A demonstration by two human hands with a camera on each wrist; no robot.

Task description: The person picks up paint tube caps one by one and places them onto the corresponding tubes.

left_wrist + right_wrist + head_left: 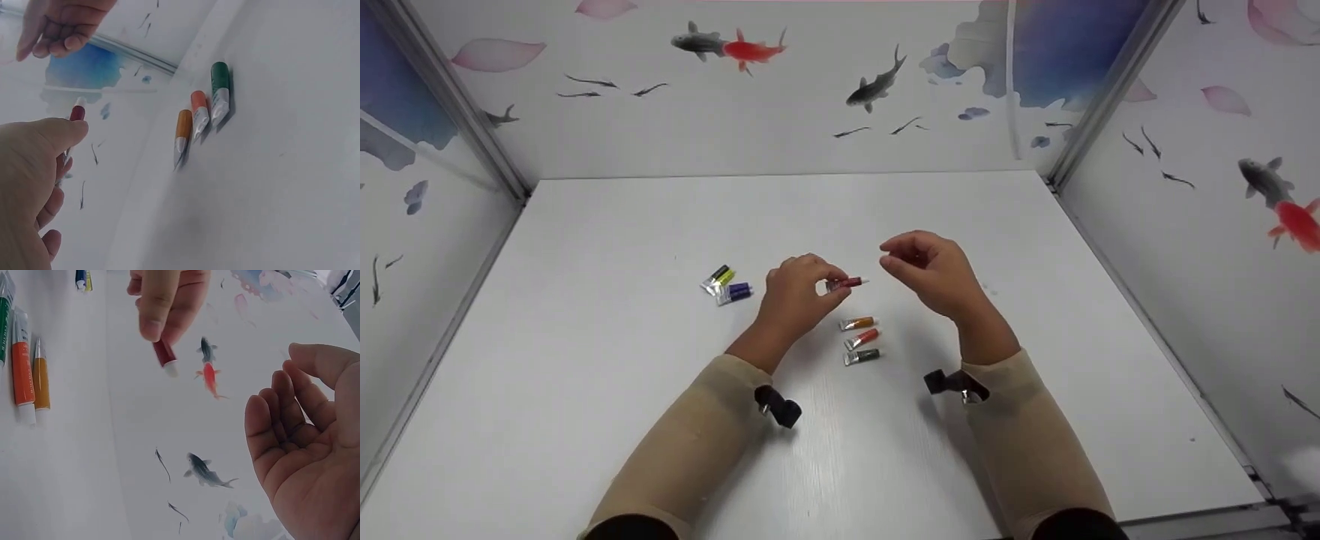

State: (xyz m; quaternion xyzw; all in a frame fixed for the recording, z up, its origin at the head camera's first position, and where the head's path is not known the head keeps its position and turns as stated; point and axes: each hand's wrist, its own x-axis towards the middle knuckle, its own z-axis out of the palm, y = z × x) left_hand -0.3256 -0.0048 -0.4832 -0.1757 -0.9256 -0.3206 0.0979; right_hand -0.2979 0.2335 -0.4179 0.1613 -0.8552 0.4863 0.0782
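My left hand (802, 295) pinches a dark red paint tube (850, 283) between thumb and fingers, its white cap pointing right toward the other hand. The tube's silver tail is mostly hidden by the fingers. To the right, my right hand (934, 271) hangs above the table with loosely bent fingers and nothing in them, as the right wrist view also shows. Below the hands lie three tubes in a column: an ochre tube (857, 323), an orange tube (862, 339) and a dark green tube (862, 356).
Left of the left hand, a small cluster holds a purple-blue tube (734, 292), a yellow-green tube (724, 278) and a dark-capped tube (720, 272). They lie on a white table (607, 375) walled by panels with printed fish (874, 81).
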